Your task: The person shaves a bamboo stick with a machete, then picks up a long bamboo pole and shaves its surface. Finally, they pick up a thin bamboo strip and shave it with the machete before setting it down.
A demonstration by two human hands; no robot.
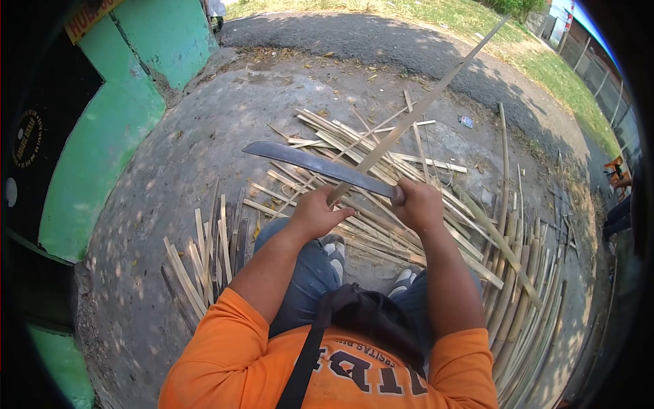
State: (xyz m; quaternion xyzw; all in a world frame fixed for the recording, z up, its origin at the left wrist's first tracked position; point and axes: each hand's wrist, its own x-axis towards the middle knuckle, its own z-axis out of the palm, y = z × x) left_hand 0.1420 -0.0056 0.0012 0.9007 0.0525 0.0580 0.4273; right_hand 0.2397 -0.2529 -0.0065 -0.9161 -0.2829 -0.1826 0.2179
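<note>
My left hand [319, 214] is closed round the lower end of a long flat bamboo strip [417, 114], which slants up and away to the right. My right hand [418, 204] grips a machete [300, 158] by its handle, most of which the fingers hide. The broad dark blade points left and crosses the strip just above my left hand. Below and beyond both hands, many split bamboo strips [402, 160] lie in a loose pile on the ground, in front of my feet.
Short bamboo pieces [194, 255] lie by my left leg. Long bamboo poles [507, 320] are heaped on my right. A green wall [75, 177] stands at left, and an asphalt road [327, 41] runs ahead. Part of another person [618, 215] shows at the far right.
</note>
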